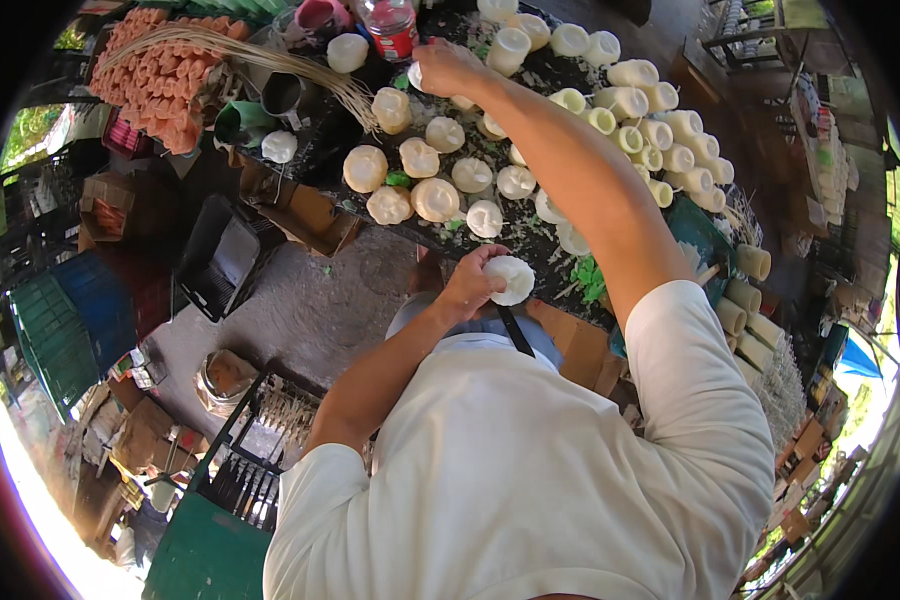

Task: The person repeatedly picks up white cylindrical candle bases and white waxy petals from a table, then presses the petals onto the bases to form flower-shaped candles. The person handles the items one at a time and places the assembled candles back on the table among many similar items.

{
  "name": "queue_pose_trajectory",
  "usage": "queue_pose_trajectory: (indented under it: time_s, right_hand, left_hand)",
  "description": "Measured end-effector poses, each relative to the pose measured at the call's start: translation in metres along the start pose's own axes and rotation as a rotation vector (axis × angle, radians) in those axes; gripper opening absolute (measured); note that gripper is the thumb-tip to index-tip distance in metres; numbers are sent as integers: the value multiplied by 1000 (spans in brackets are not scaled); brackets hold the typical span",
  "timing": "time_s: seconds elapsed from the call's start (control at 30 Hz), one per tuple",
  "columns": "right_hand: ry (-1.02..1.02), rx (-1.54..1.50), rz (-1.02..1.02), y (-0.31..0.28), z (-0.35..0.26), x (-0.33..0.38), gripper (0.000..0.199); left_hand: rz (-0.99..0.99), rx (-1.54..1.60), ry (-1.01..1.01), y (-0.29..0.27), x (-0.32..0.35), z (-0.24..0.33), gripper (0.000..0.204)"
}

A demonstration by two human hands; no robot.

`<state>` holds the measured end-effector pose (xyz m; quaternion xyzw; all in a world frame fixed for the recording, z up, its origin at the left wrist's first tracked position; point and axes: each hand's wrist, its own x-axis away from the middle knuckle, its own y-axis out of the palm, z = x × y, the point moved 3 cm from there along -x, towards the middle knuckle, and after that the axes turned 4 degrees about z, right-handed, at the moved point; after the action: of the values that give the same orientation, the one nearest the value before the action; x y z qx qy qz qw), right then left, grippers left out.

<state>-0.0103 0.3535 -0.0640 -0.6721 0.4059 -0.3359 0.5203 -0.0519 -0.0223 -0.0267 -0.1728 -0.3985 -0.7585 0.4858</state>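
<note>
White wax fills the left hand [467, 283]: its fingers curl around a round, pale flower-shaped candle [511, 279], held close to the body just off the near edge of the dark worktable [530, 240]. A thin dark blade [516, 331] pokes out below that hand, though I cannot tell how it is gripped. The right hand [446, 66] stretches far across the table, fingers pinched down around a small white piece [416, 76] at the far side; what exactly it pinches is too small to tell.

Judging by the table, much of the work looks done: a cluster of cream flower-shaped candles [417, 170] lies between the two hands, and rows of plain cylindrical candles [660, 125] stand packed along the right edge. Green scraps [588, 278] litter the surface near the held candle, so shaping or trimming seems to be under way, with only the piece in hand unfinished as far as I can see.

A red-lidded jar [391, 25] stands at the far edge, its contents unclear. A bundle of pale thin sticks [270, 58] fans across orange candles [155, 80] packed in a tray at far left. On the ground, a black crate [220, 258] looks empty.
</note>
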Motion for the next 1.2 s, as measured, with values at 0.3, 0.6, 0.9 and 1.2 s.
queue_pose_trajectory:
  time_s: [0.3, 0.6, 0.9, 1.2]
  right_hand:
    - [-1, 112, -316, -10, -69, 7, 36]
    - [-42, -249, 114, -72, -26, 86, 47]
    - [516, -1695, -482, -128, -48, 347, 60]
    - [850, -1745, -68, -92, -32, 485, 50]
  left_hand:
    - [-62, 296, 61, -22, 19, 20, 73]
    - [-63, 223, 107, -35, 31, 71, 67]
    - [-179, 179, 171, 8, 42, 100, 64]
    - [-57, -869, 268, 67, 12, 61, 43]
